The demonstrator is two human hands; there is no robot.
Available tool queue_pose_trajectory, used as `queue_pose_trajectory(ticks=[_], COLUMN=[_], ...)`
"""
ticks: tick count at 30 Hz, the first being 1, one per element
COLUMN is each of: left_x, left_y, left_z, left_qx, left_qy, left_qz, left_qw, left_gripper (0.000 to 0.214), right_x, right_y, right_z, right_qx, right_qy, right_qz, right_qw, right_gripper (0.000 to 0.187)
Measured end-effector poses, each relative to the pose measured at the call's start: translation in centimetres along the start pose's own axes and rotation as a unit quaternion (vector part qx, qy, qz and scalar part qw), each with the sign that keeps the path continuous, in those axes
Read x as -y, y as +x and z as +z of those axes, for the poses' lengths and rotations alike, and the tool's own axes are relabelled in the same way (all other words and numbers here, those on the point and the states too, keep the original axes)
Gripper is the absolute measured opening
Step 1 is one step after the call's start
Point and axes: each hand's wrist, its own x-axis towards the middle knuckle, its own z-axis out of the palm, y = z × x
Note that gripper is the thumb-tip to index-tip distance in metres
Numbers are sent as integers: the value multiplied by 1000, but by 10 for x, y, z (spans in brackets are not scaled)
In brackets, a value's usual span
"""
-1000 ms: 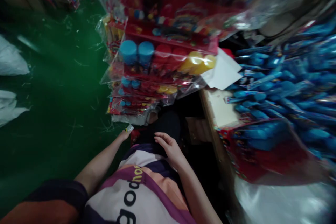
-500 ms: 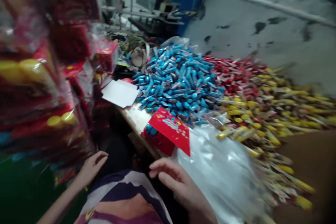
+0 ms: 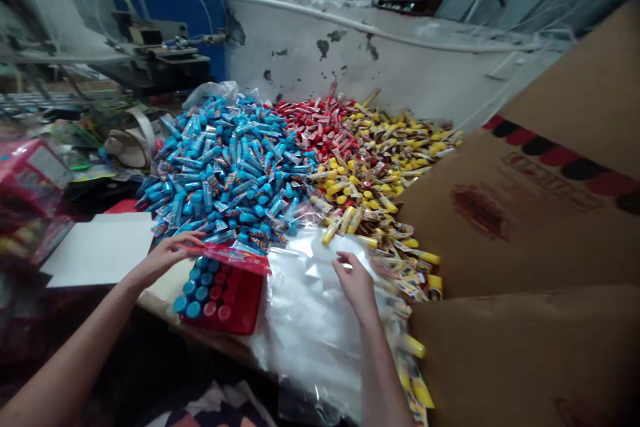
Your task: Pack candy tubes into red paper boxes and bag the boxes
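Observation:
My left hand (image 3: 163,257) rests on the raised lid flap of a red box (image 3: 225,293) at the table's front edge; the box holds rows of blue and red capped tubes. Its fingers curl over the flap's edge. My right hand (image 3: 356,280) lies on a stack of clear plastic bags (image 3: 305,320) to the right of the box, its fingers pinching at the top sheet. Behind both hands spread a heap of blue tubes (image 3: 230,160), a heap of red tubes (image 3: 315,123) and a heap of yellow tubes (image 3: 380,167).
A large brown cardboard carton (image 3: 530,213) stands at the right. White card sheets (image 3: 100,250) lie left of the box. Packed red boxes (image 3: 30,193) sit at the far left. A machine (image 3: 155,60) and a stained white wall (image 3: 400,67) are behind the table.
My view has swung from the floor and stacked packs up to the table. Both hands have moved from my lap onto the table, left to the red box, right to the plastic bags.

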Motion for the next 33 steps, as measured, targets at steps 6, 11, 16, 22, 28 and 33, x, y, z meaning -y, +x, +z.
queue_pose_trajectory(ticks=[6,11,16,22,28,33], left_x=[-2,-1,14,14,-15,-17], left_y=[57,62,54,52,12,-6], left_z=[35,50,48,46,58,78], left_qx=[-70,-134,-198,-230,-187,99], left_qy=[-48,-14,9,43,282,394], left_qz=[-90,-117,-118,-90,140,150], left_qw=[992,984,973,968,931,901], left_gripper=[55,47,47,36,47,46], right_x=[12,12,11,70,96,110], right_y=[73,72,2,-64,-43,-28], right_z=[36,40,22,75,128,142], right_qx=[-93,-118,-72,143,232,326], right_qy=[-100,-108,139,85,-91,-168], right_qz=[63,118,43,-116,-240,-288], right_qw=[989,980,987,979,938,885], right_gripper=[64,45,47,24,14,25])
